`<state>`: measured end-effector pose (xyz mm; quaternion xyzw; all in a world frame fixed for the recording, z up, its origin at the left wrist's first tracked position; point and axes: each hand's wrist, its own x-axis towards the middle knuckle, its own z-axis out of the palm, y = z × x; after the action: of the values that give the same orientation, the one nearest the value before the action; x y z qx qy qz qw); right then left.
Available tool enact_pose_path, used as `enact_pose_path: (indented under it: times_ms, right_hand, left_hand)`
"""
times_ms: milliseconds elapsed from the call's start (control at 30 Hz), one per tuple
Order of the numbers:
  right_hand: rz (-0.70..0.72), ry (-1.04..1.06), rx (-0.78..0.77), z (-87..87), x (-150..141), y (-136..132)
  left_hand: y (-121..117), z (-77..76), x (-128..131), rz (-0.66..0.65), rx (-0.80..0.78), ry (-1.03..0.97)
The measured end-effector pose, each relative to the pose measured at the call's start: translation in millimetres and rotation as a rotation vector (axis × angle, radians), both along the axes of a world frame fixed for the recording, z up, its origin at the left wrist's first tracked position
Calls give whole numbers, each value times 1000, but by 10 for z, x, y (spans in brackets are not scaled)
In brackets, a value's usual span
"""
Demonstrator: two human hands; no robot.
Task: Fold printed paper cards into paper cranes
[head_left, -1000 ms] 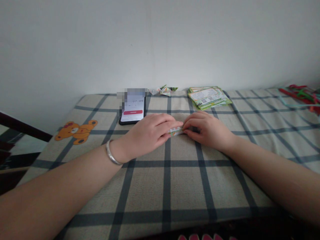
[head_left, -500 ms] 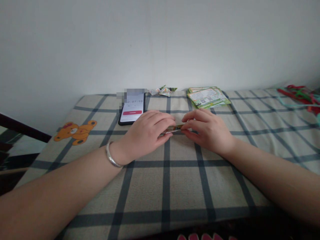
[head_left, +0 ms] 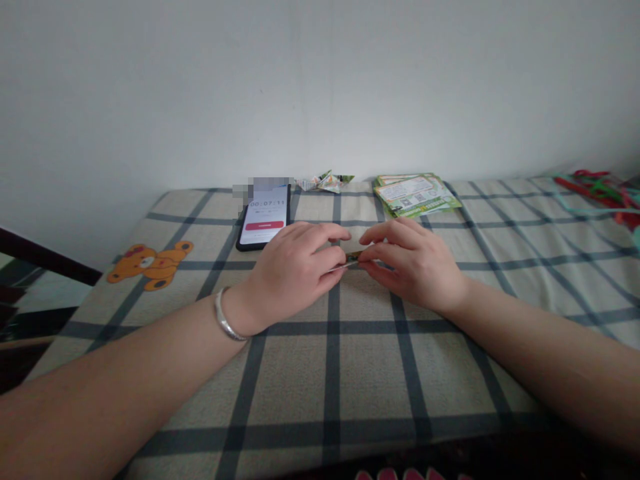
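Observation:
Between my two hands is a small folded strip of printed paper (head_left: 353, 257), seen nearly edge-on just above the tablecloth. My left hand (head_left: 303, 263) pinches its left end between thumb and fingers, with the index finger raised off it. At the right end, the thumb and fingers of my right hand (head_left: 413, 260) close on the same strip. Most of the paper is hidden by the fingers. Behind my left hand lies a phone (head_left: 265, 217) with a running timer on its screen.
Folded paper pieces (head_left: 327, 181) lie by the wall, with a stack of green printed leaflets (head_left: 417, 196) to their right. A bear cutout (head_left: 150, 264) lies at the left of the checked tablecloth (head_left: 295, 387). Red and green strands (head_left: 600, 190) are heaped at the far right.
The paper strip has turned from showing its printed face to nearly edge-on. My left index finger has lifted from it. Both hands stay in about the same place.

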<state>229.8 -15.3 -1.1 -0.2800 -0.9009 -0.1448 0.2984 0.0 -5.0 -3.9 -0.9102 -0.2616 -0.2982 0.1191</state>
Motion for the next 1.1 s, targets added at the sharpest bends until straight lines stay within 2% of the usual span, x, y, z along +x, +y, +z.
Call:
enact_pose_path:
  times_ms: [200,433,833,1100]
  right_hand:
    - [28,5,3,-11,-17,12]
    - [50,100,7,-37,-12,21]
    - [14,128,66,-22,31,-15]
    - [7,144,75,-46,21,-7]
  left_hand:
    - [6,-2,7,-37,-13,-29]
    - [-19,2,38,-45,-181,-144]
    - [-23,-10,56,-52,-308,-310]
    - [-59,19,77,-55,-316,-351]
